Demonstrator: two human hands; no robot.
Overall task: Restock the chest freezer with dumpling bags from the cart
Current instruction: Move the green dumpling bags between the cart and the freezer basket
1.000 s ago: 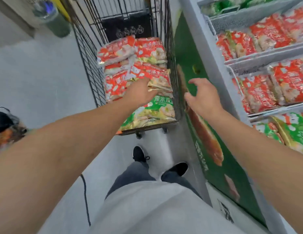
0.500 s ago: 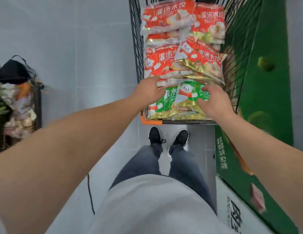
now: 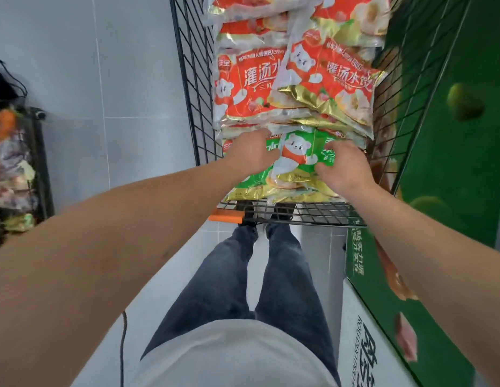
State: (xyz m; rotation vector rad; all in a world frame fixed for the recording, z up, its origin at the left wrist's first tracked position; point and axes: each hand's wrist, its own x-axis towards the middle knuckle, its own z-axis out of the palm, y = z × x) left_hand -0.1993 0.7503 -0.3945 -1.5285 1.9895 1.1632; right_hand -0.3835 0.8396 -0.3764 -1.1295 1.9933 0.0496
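Both hands reach into the black wire cart point(image 3: 193, 88) and grip one green dumpling bag point(image 3: 295, 163) at its near end. The left hand point(image 3: 253, 155) holds the bag's left edge with its fingers curled over and under it, so the fingertips are hidden beneath the red bags above. The right hand point(image 3: 341, 169) pinches the bag's right side, its thumb on top and the other fingers tucked out of sight underneath. More green bags lie under this one, but only their gold lower edges show, so I cannot tell how many.

At twelve o'clock from the hands sits a stack of red dumpling bags point(image 3: 324, 85), overlapping one another; the topmost rows are cut off by the upper frame edge. The near edge of the stack rests on the far end of the green bag.

At three o'clock the green side of the freezer point(image 3: 452, 169) stands just beside the cart; its open top lies out of frame, and the printed pictures on it are blurred. An orange tag point(image 3: 226, 216) sits at the cart's near left corner. At nine o'clock, well apart, a dark rack point(image 3: 43, 163) holds blurred goods I cannot make out. At six o'clock are the person's jeans point(image 3: 235, 275), with shoes partly hidden behind the cart's wire floor.
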